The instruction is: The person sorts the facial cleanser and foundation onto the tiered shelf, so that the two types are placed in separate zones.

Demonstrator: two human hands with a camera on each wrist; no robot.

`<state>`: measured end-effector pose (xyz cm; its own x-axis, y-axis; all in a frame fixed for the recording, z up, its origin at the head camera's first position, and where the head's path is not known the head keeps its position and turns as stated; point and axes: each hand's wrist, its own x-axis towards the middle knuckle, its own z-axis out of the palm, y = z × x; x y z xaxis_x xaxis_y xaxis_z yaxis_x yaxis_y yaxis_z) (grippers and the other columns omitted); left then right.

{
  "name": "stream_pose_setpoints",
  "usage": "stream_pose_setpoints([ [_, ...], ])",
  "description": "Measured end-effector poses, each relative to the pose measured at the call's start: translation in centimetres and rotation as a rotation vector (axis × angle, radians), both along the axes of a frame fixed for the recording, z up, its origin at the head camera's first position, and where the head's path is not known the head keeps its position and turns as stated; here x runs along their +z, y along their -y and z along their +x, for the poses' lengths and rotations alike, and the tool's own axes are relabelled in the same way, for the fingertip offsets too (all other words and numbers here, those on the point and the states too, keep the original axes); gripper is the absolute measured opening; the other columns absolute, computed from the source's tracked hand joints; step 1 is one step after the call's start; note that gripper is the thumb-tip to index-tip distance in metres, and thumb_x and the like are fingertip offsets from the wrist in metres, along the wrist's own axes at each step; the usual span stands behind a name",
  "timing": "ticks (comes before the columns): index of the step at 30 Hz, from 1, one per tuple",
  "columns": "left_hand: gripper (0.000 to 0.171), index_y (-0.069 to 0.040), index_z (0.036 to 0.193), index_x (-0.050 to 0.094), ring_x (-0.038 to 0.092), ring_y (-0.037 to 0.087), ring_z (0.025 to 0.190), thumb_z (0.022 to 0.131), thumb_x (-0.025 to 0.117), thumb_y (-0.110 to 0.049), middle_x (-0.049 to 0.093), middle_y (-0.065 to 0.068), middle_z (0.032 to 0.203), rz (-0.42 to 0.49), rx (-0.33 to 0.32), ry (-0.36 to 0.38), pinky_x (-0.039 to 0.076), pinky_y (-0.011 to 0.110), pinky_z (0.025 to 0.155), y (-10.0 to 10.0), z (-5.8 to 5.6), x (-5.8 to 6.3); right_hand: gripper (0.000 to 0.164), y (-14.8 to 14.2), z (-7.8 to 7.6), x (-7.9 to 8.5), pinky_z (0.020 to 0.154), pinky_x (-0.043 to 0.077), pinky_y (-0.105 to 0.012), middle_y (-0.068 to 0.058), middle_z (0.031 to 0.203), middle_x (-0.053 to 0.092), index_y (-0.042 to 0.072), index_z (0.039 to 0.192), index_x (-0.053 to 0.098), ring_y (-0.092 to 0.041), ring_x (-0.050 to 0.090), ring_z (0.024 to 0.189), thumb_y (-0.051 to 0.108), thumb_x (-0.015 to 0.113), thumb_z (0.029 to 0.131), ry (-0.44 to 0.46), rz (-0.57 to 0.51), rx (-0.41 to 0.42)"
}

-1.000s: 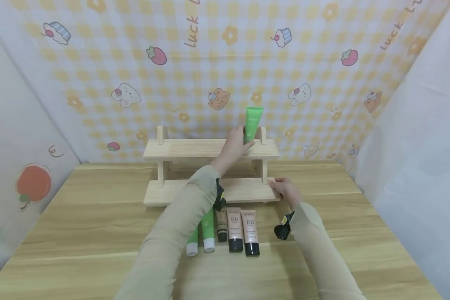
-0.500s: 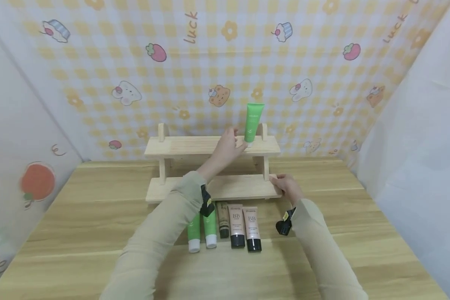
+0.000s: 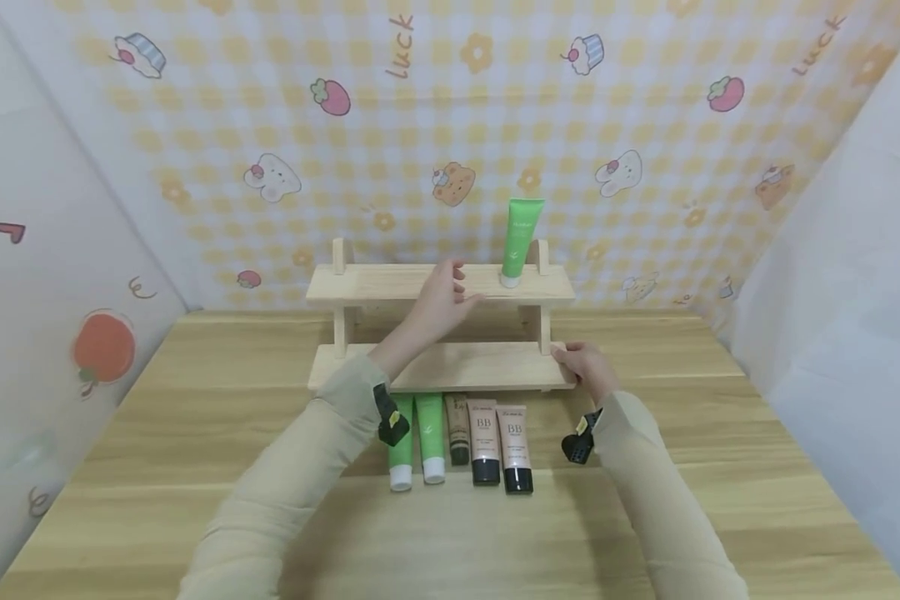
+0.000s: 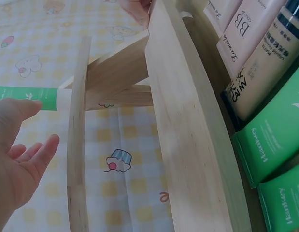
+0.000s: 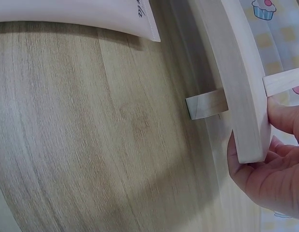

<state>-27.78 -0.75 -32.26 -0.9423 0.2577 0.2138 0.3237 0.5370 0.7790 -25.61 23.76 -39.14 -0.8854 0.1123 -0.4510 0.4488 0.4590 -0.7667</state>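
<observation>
A green squeeze tube (image 3: 522,237) stands cap-down near the right end of the upper board of the two-tier wooden shelf (image 3: 340,332). The left hand (image 3: 438,298), at the shelf's upper board, grasps nothing, its fingers apart from the tube. The right hand (image 3: 585,363) grips the shelf's lower board at its right end. Before the shelf lie two Hankey tubes (image 3: 431,429), a liquid foundation tube (image 3: 458,429) and two BB tubes (image 3: 483,437).

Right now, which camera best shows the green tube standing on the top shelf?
The head view: it shows the green tube whole, standing on the top shelf. The left wrist view shows only its lower part, partly behind the left hand; the right wrist view shows none.
</observation>
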Motion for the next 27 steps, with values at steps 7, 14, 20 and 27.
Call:
stream_pose_setpoints([
  [7, 0.061, 0.002, 0.132, 0.033, 0.052, 0.028, 0.109, 0.084, 0.065, -0.019, 0.044, 0.016, 0.124, -0.009, -0.019, 0.030, 0.051, 0.031, 0.090, 1.7, 1.4, -0.5, 0.055, 0.0, -0.1, -0.2, 0.058, 0.039, -0.016, -0.002, 0.088, 0.052, -0.006, 0.136, 0.033, -0.007, 0.044, 0.068, 0.026, 0.048, 0.095, 0.002, -0.014, -0.001],
  [14, 0.061, 0.002, 0.132, 0.032, 0.049, 0.028, 0.112, 0.085, 0.064, -0.021, 0.042, 0.018, 0.126, -0.047, -0.020, 0.064, 0.049, 0.032, 0.093, 3.4, 2.6, -1.1, 0.058, -0.2, -0.6, -0.3, 0.056, 0.038, -0.018, -0.002, 0.087, 0.050, -0.004, 0.139, 0.030, -0.007, 0.043, 0.065, 0.028, 0.048, 0.094, 0.026, -0.032, -0.014],
  [20, 0.061, 0.001, 0.132, 0.033, 0.049, 0.028, 0.113, 0.085, 0.063, -0.022, 0.043, 0.016, 0.127, -0.065, -0.029, 0.072, 0.049, 0.032, 0.093, 4.6, 3.6, -1.6, 0.061, -0.2, -0.5, -0.3, 0.067, 0.041, -0.017, -0.015, 0.122, 0.048, -0.003, 0.141, 0.025, -0.011, 0.047, 0.084, 0.029, 0.046, 0.095, 0.040, -0.006, 0.007],
  [27, 0.065, 0.003, 0.134, 0.030, 0.051, 0.030, 0.112, 0.085, 0.064, -0.023, 0.041, 0.019, 0.129, -0.077, 0.001, 0.136, 0.052, 0.033, 0.090, 6.5, 5.1, -3.2, 0.061, -0.2, -0.3, -0.1, 0.069, 0.040, -0.018, -0.009, 0.106, 0.049, -0.004, 0.141, 0.022, -0.011, 0.046, 0.083, 0.028, 0.046, 0.095, 0.053, -0.049, 0.021],
])
